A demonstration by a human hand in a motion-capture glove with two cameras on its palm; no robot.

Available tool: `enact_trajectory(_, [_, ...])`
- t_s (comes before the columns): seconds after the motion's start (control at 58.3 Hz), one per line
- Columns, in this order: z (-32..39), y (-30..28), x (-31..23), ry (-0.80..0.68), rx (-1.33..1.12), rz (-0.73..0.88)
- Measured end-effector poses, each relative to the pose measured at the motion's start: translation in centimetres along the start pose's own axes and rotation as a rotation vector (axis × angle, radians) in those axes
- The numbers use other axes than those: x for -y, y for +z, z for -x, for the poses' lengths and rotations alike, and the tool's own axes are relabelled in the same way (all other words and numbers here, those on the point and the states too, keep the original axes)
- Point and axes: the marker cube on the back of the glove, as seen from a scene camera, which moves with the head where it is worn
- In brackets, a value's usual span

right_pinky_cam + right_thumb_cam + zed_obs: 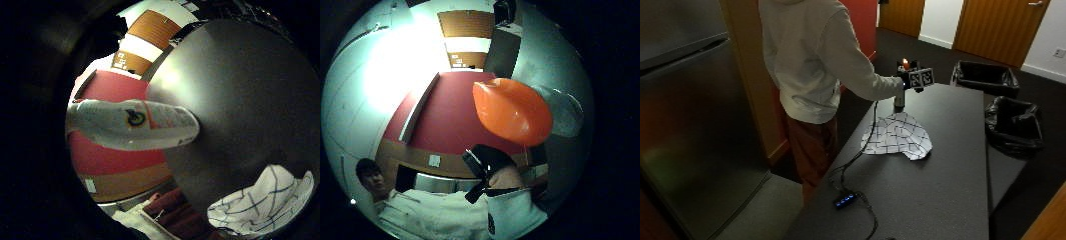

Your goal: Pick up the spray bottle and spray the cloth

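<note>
In the outside view a person stands at the far left side of a dark table. Their gloved right hand grips a spray bottle just below its orange head and holds it upright. The bottle's base is just past the far edge of the cloth; whether it touches the table I cannot tell. The white cloth with dark grid lines lies crumpled on the table. In the little finger side palm view the bottle's white labelled body crosses close to the palm, with the cloth on the table. The orange head looms large in the thumb side palm view.
Two bins with black liners stand on the floor beyond the table's right side. A cable runs down the table to a small box with blue lights. A steel fridge stands at the left.
</note>
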Motion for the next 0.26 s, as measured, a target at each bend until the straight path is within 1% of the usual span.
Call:
enact_trajectory(0.137, [0.7, -0.6, -0.5, -0.011, -0.012, -0.027])
enact_trajectory(0.257, [2.2, -3.1, -3.2, -0.017, -0.035, -0.106])
